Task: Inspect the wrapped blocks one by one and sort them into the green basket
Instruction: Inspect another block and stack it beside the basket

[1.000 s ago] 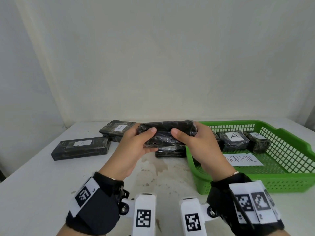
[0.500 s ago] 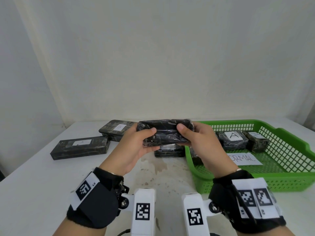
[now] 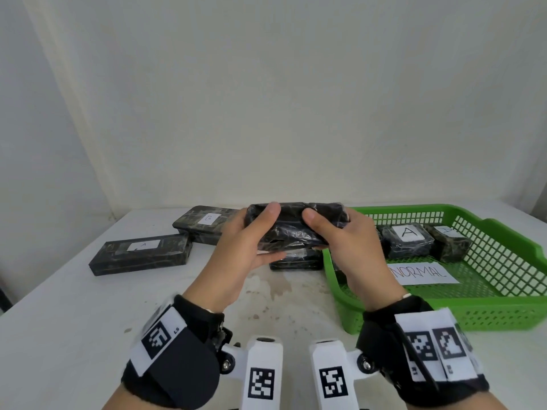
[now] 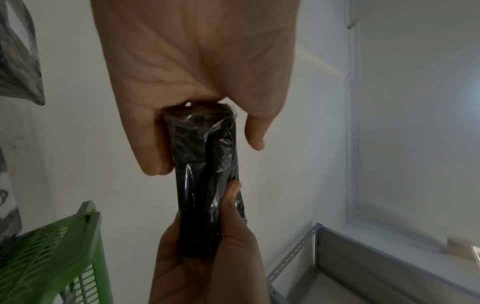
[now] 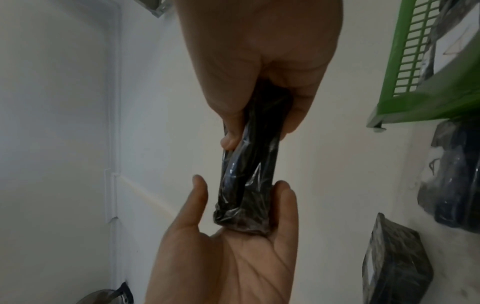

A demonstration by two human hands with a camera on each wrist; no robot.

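A black block wrapped in clear film (image 3: 291, 229) is held in the air above the table, lengthwise between both hands. My left hand (image 3: 251, 244) grips its left end, thumb on the near face. My right hand (image 3: 340, 241) grips the right end the same way. In the left wrist view the block (image 4: 207, 170) runs from my left palm down to the right hand. In the right wrist view the block (image 5: 249, 170) runs from my right palm down to the left hand. The green basket (image 3: 503, 309) stands at the right and holds wrapped blocks, one labelled A (image 3: 408, 239).
On the white table lie a long block labelled A (image 3: 142, 254) at the left, one labelled B (image 3: 204, 223) behind it, and another block (image 3: 296, 260) under my hands beside the basket. A paper reading NORMAL (image 3: 423, 273) lies in the basket.
Both hands have turned the block and lifted it slightly; its broad dark face now tilts more toward me. The hands stay at its two ends.
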